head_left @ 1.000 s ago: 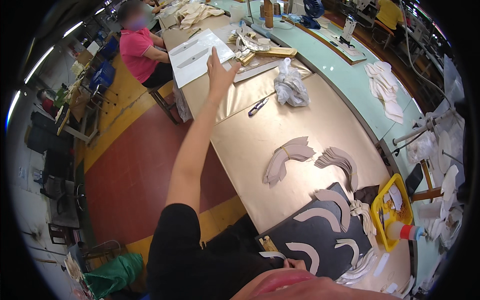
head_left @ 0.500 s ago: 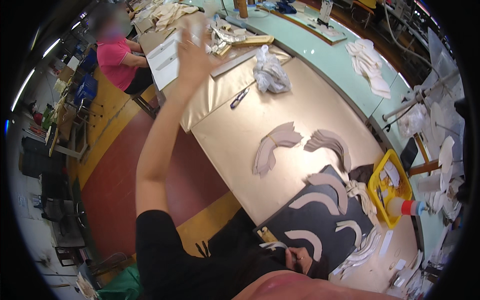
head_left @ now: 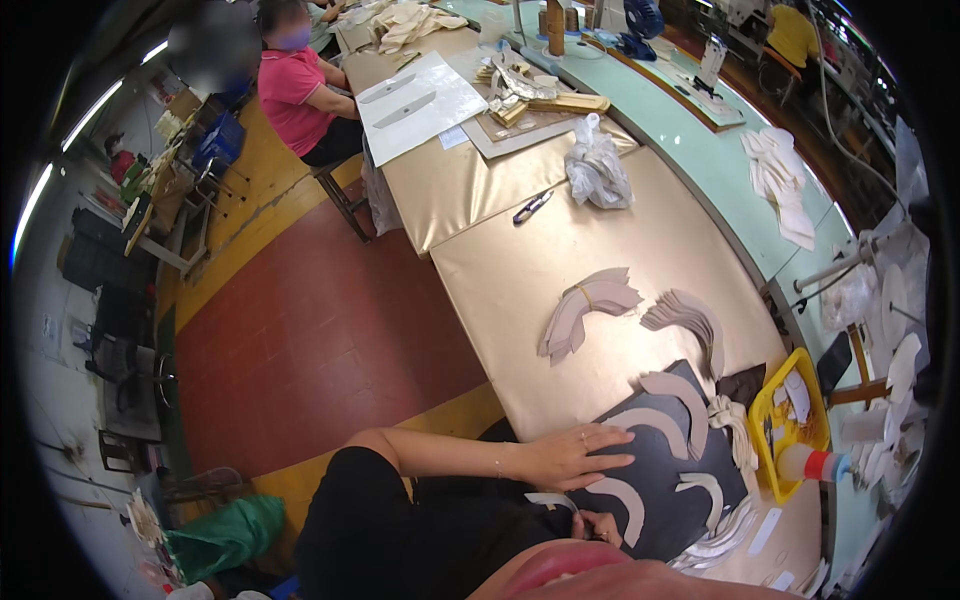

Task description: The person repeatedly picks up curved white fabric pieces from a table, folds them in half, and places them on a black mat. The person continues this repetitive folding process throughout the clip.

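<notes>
**Hands at a dark board of curved pieces**

A gold-covered table point(head_left: 650, 240) crosses the frame's middle, with a red floor point(head_left: 320, 340) to its left and a person in pink point(head_left: 297, 95) seated upper left. A pale green bench point(head_left: 725, 195) runs along the right.

At lower centre lies a dark board point(head_left: 664, 492), bearing beige arcs point(head_left: 660, 420), flat and matt. A pale, narrow, curved strip point(head_left: 545, 498) is at the board's lower-left edge. The right hand point(head_left: 600, 527), partly hidden, pinches the strip's right end, fingers closed. The left hand point(head_left: 575, 456) is spread loosely over the board, palm down, gripping nothing visible; whether it touches the arcs cannot be told.

Lower right, a bottle point(head_left: 812, 463) has a red band; any print is too small to read.
</notes>
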The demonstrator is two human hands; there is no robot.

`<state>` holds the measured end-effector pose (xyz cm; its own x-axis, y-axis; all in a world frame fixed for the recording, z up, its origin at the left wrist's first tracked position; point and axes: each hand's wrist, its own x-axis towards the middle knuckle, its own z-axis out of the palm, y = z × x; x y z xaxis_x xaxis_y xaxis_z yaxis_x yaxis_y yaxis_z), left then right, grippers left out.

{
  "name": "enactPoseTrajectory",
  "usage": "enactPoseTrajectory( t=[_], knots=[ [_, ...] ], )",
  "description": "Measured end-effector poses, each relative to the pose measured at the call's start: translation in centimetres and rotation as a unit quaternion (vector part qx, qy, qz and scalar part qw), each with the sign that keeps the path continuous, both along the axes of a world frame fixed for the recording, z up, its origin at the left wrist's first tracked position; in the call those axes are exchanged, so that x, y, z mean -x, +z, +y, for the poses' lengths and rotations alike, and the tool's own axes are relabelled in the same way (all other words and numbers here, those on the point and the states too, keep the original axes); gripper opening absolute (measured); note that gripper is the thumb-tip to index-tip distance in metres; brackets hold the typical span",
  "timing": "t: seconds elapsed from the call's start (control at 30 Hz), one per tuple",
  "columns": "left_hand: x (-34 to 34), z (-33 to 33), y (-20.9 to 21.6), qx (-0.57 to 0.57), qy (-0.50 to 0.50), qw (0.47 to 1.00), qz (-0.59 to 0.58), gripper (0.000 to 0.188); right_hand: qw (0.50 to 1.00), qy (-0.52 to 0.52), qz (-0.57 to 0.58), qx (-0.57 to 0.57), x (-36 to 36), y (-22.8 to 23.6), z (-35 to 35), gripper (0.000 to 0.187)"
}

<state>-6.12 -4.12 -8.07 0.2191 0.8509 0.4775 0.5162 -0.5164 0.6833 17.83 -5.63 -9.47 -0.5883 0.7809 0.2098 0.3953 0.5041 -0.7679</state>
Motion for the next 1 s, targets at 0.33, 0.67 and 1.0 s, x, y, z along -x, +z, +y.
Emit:
enactPoseTrajectory(
  t=[0.33,0.67,1.0],
  knots=[
    [-3.4,-0.3,-1.4,0.040,0.022,0.997,0.060,0.044,1.000,0.017,-0.005,0.021,0.8,2.5,0.1,0.020],
    [-3.5,-0.2,-1.2,0.044,-0.007,0.988,0.148,0.034,0.997,0.054,0.016,0.045,0.8,3.1,0.9,0.021],
    [-3.7,-0.3,-1.4,0.033,0.010,0.988,0.149,0.032,0.999,0.024,0.018,0.040,0.9,2.5,0.2,0.020]
  ],
)
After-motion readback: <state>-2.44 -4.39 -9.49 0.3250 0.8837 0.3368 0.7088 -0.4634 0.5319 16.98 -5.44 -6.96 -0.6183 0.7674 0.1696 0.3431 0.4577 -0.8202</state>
